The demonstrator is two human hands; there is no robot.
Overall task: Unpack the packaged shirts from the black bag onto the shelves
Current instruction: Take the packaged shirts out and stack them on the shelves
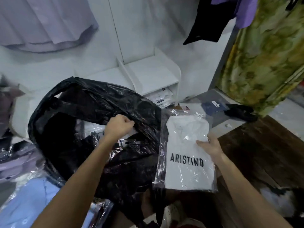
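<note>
gripping black bag (85, 102), holding packaged shirt (185, 170)

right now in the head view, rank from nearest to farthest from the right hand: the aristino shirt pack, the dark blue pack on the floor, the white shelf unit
1. Aristino shirt pack: held in the right hand.
2. Dark blue pack: on the floor, beyond the hand.
3. White shelf unit: farthest, against the back wall, packs in its lower slot.

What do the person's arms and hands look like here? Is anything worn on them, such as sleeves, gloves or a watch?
Both forearms are bare as far as the picture shows; no sleeve edge is in view. The left hand and the right hand wear no gloves. No watch, bracelet or ring shows on the visible wrists and fingers. Any sleeves would begin higher up, outside the frame.
</note>
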